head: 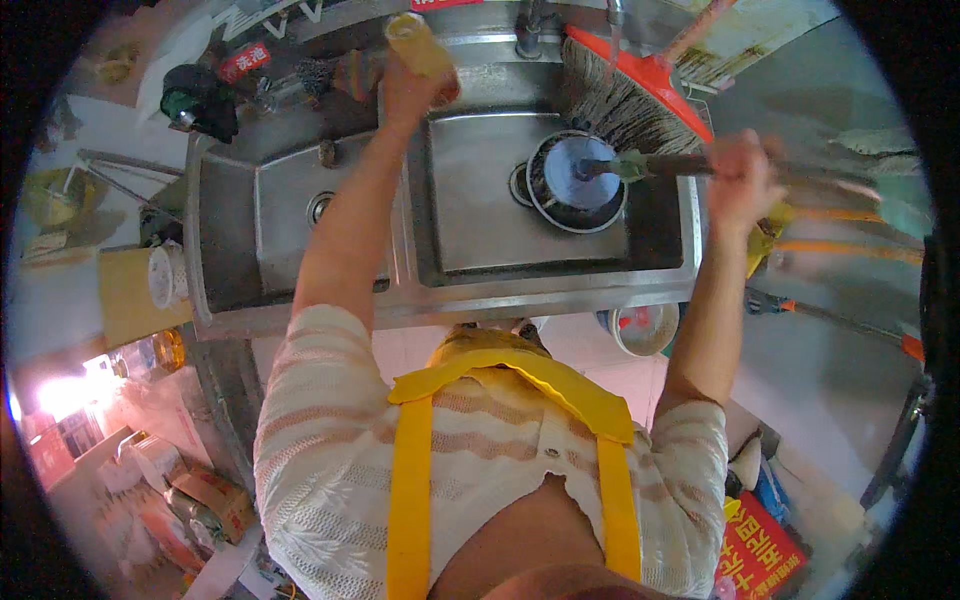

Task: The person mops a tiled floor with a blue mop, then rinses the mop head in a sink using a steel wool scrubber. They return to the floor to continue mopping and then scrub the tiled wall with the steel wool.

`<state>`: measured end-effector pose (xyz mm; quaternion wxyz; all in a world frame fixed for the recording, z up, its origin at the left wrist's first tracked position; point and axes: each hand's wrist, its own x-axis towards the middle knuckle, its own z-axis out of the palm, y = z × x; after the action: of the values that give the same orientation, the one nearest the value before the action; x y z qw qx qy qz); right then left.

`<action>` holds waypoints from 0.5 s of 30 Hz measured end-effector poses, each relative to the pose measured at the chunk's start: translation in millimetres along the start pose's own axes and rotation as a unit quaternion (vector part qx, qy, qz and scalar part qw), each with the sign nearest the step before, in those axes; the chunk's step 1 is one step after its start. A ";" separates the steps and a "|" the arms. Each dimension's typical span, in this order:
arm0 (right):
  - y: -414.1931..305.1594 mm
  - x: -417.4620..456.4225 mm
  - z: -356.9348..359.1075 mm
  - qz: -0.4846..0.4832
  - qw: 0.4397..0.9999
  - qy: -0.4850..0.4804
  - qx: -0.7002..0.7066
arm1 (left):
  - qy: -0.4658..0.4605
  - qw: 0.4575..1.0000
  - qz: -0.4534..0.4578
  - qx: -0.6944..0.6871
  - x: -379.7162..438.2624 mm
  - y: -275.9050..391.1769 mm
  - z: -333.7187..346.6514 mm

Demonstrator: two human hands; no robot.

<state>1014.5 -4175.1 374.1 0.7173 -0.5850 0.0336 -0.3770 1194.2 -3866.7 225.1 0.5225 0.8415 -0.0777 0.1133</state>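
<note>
My left hand (pixel 411 88) holds a yellowish bottle (pixel 421 49) above the back rim of the double stainless-steel sink (pixel 495 247). My right hand (pixel 742 180) is wrapped around a long handle (pixel 675 165) that reaches leftwards to a round pot or bowl (pixel 581 217) in the right basin. Something pale blue and round (pixel 576 174) shows inside the pot's rim; whether it is liquid or part of the tool, I cannot tell. A red-backed broom (pixel 645 75) with grey bristles leans into the back right corner, touching the sink.
Two taps (pixel 529 37) rise behind the right basin. Orange-handled tools (pixel 847 247) stand at the right. A white bucket (pixel 646 330) is on the floor below the sink. A white tub (pixel 163 276) sits beside the left basin, and boxes (pixel 214 495) lie at the lower left.
</note>
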 end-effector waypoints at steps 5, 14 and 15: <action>92.4 -3.2 -10.2 -0.004 0.999 0.041 -0.003 | 0.041 0.986 0.117 0.114 115.8 -104.1 -17.7; 97.1 -10.7 -11.7 0.015 0.995 0.091 -0.035 | 0.068 0.980 0.179 0.058 150.4 -161.1 0.8; 95.3 -12.8 -15.2 0.014 0.992 0.117 -0.039 | 0.069 0.983 0.160 0.058 141.9 -147.9 -0.2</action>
<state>1045.7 -4177.0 281.9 0.6905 -0.5638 0.1403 -0.4308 1367.5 -3802.9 136.3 0.4519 0.8373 -0.1689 0.2573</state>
